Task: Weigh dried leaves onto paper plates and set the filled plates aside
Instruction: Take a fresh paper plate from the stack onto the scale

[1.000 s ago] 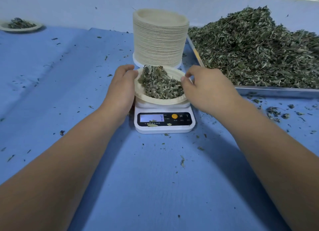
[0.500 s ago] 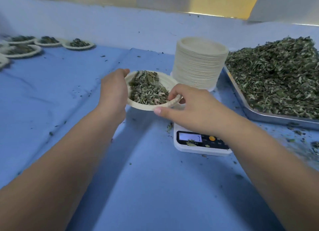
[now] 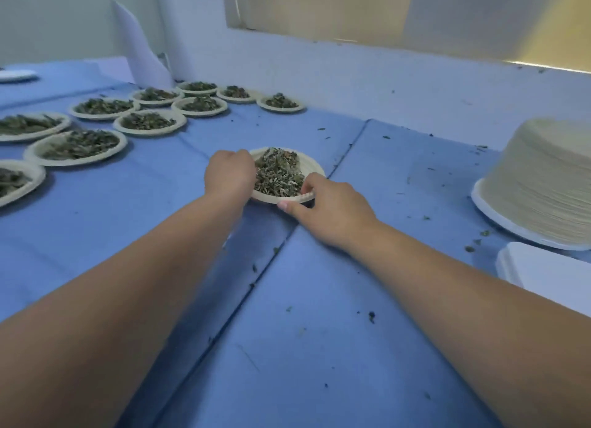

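Head view: two bare forearms reach forward over a blue-covered tabletop [image 3: 319, 347].
Left of the hands: a cluster of filled plates [image 3: 147, 122] lies in loose rows toward the back wall. They are near one another and apart from the hands.
Far left: one bare plate [image 3: 16, 74] sits at the tabletop's back edge, and a white sheet [image 3: 140, 50] leans in the corner.
Right side: a tall stack of plates [image 3: 550, 184] stands well apart from the hands, with a white block [image 3: 543, 267] just in front of it.
In the way: only scattered crumbs [image 3: 468, 248] and a raised seam [image 3: 271, 258] in the cover.
Plate [image 3: 310, 166]: round, pale and shallow, with a ribbed rim.
Leaves [image 3: 278, 172]: a grey-green, shredded heap in the plate's middle.
Place: over the seam, right of the filled plates. Whether it touches the tabletop I cannot tell.
Left hand [image 3: 228, 173]: its fingers [image 3: 236, 156] curl over the plate's left rim and hold it.
Right hand [image 3: 332, 210]: its fingers [image 3: 311, 184] curl on the near right rim, thumb along the near edge, pinching it.
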